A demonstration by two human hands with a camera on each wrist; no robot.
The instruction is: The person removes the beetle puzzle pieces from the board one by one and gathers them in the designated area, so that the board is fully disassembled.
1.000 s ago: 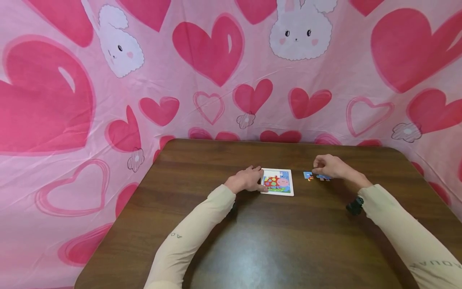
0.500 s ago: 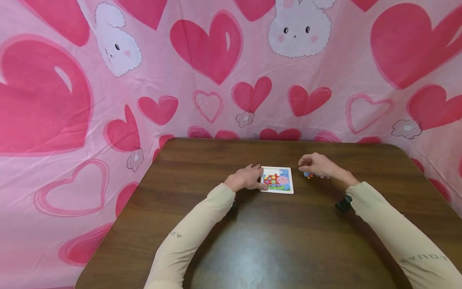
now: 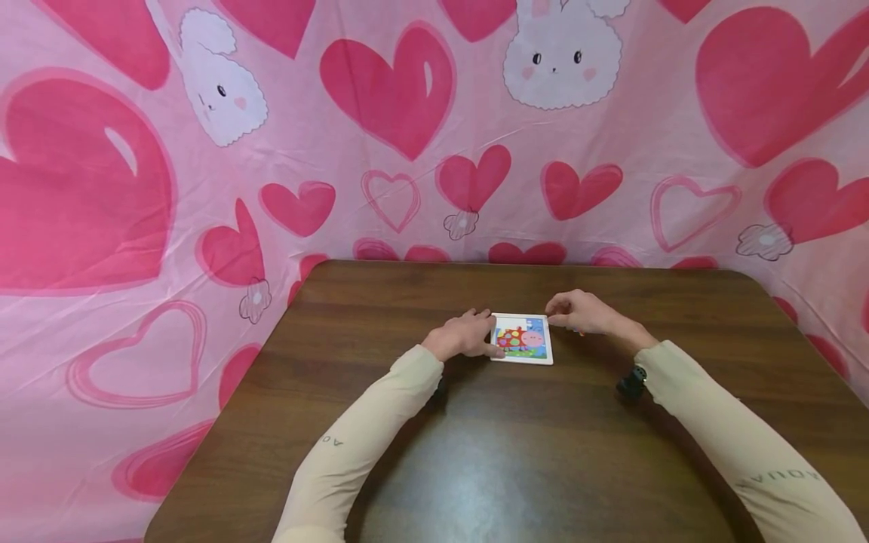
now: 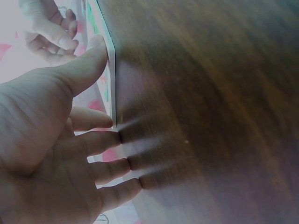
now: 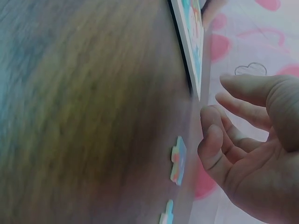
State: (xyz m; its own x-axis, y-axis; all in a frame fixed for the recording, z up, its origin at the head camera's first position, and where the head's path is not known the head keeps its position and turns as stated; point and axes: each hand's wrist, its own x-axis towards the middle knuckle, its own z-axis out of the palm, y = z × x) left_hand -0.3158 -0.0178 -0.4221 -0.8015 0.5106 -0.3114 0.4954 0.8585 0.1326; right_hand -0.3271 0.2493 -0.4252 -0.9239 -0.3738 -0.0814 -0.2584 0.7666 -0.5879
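A white-framed jigsaw puzzle (image 3: 532, 341) with a red-spotted ladybird picture lies flat on the table. Its upper left part shows bare white. My left hand (image 3: 464, 335) rests at the frame's left edge; its thumb (image 4: 86, 67) lies over the rim while the other fingertips touch the tabletop. By the upper right corner hovers my right hand (image 3: 582, 311), fingers loosely bent. Nothing shows between its thumb and fingers in the right wrist view. Below that hand, loose puzzle pieces (image 5: 178, 162) lie on the table, mostly hidden from the head view.
The brown wooden table (image 3: 475, 452) extends around the puzzle. A pink cloth (image 3: 400, 98) with hearts and rabbits hangs behind its far edge. A dark wrist device (image 3: 631, 383) sits under the right sleeve.
My right hand has moved left from above the loose pieces to the puzzle frame's upper right corner. The left hand stays in place at the frame.
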